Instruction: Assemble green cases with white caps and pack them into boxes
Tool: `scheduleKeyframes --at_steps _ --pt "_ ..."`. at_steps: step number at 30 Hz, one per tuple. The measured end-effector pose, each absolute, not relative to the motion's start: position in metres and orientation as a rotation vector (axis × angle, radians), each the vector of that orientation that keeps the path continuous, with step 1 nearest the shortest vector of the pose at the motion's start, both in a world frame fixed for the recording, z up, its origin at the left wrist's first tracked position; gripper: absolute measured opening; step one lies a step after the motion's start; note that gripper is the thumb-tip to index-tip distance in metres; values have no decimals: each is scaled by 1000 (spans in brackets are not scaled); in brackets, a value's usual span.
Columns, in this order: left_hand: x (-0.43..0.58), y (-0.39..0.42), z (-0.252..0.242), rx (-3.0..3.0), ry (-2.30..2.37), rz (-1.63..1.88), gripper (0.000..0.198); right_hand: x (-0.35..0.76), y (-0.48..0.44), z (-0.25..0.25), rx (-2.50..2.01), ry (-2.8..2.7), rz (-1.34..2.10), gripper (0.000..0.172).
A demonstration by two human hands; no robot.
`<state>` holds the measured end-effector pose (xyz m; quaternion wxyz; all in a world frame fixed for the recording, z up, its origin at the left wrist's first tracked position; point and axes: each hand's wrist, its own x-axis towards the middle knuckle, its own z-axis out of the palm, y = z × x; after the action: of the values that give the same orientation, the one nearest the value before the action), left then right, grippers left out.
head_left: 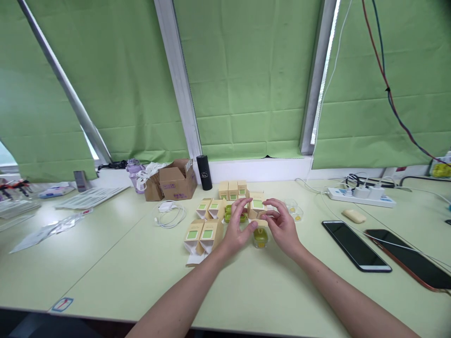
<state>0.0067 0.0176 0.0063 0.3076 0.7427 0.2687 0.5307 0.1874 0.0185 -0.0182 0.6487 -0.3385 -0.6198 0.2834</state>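
Note:
A small tan carton (257,204) with a green label is held between both my hands, its open flap facing me. My left hand (237,230) grips it from the left with curled fingers, its thumb by the flap. From the right, my right hand (283,226) pinches the carton, thumb at the flap's edge. Just below the flap stands a small clear container with a green lid (260,238). Several similar green containers (228,213) sit behind my left hand, partly hidden by it. To the left stand more open cartons (203,236).
Closed cartons (233,189) stand in a row behind. Clear round containers (294,210) lie right of my hands. Further right are two phones (356,246), a cream case (354,216) and a power strip (362,196). A cardboard box (178,180), black bottle (204,172) and charger cable (171,217) lie left.

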Motion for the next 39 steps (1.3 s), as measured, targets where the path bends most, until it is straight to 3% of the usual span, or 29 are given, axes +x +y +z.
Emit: scheduleKeyframes --at_steps 7,20,39 --pt "7 18 6 1892 755 1440 50 186 14 -16 -807 -1438 623 23" --pt "7 19 6 1769 835 1475 45 189 7 -13 -702 -1526 655 33" --pt "7 15 10 1765 868 1478 39 187 5 -13 -689 -1541 632 34"
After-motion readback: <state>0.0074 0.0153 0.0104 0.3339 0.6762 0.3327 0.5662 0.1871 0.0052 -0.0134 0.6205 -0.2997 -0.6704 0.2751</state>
